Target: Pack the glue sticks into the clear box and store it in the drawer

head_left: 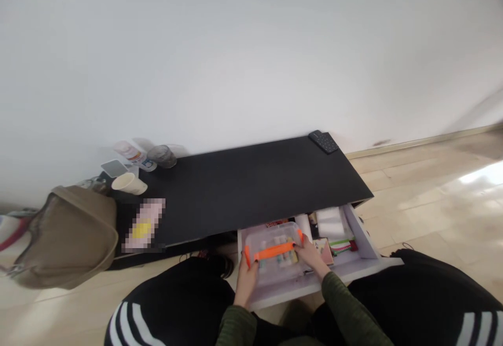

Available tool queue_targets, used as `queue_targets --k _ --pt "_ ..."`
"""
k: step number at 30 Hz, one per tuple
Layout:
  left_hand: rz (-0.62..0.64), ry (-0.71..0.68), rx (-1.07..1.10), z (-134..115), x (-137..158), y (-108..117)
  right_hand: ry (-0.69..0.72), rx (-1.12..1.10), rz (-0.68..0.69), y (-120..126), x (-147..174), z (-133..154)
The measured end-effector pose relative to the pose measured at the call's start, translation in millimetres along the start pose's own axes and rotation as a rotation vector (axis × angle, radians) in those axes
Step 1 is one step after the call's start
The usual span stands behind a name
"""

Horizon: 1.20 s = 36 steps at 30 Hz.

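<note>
A clear plastic storage box with an orange handle and orange side clips is in or just over the open white drawer; I cannot tell if it rests on the bottom. Small coloured items show dimly through its lid. My left hand grips the box at its left near side, fingers by the orange clip and handle end. On the right side, my right hand is closed on the same box by the other clip. To the right in the drawer lie a white packet, a small card box and green and red items.
The drawer pulls out from a low black-topped cabinet against the wall. On it are a keyboard-like black object, a paper cup, a spray can, a dark glass and a blurred-out pink item. A brown bag sits left.
</note>
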<state>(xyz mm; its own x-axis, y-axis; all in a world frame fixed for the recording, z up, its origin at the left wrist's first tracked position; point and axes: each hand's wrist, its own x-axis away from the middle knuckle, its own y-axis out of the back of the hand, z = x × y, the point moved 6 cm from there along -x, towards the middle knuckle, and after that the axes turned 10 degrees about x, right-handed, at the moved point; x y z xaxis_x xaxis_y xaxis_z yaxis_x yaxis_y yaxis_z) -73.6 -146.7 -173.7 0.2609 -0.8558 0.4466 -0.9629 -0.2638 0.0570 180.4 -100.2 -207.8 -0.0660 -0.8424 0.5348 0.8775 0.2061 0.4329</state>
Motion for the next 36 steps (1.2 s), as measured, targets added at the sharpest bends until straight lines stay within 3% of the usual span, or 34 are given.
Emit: queue_targets --k 4,9,13,16,20,25,36 --pt "0.008 -0.077 -0.072 -18.5 9.3 -0.8 0.03 0.086 -0.105 10.8 5.8 2.2" --pt "0.064 -0.2 -0.161 -38.2 46.8 -8.5 0.242 0.061 -0.2 24.0 45.9 26.3" --pt "0.365 -0.068 -0.229 -27.8 87.5 -37.8 0.164 0.018 0.109 7.6 90.0 31.6" --pt "0.533 -0.023 -0.368 -21.4 105.5 -57.6 0.108 0.199 0.291 -3.2 114.5 30.1" --pt "0.481 -0.064 -0.517 -26.2 101.1 -64.9 0.224 0.52 0.22 -0.7 117.5 35.4" --pt "0.441 -0.095 -0.632 -29.0 94.1 -66.1 0.257 0.663 0.227 -3.2 107.5 40.3" --pt "0.39 -0.277 -0.53 -53.3 75.5 -74.8 0.251 0.584 0.161 9.0 83.4 71.2"
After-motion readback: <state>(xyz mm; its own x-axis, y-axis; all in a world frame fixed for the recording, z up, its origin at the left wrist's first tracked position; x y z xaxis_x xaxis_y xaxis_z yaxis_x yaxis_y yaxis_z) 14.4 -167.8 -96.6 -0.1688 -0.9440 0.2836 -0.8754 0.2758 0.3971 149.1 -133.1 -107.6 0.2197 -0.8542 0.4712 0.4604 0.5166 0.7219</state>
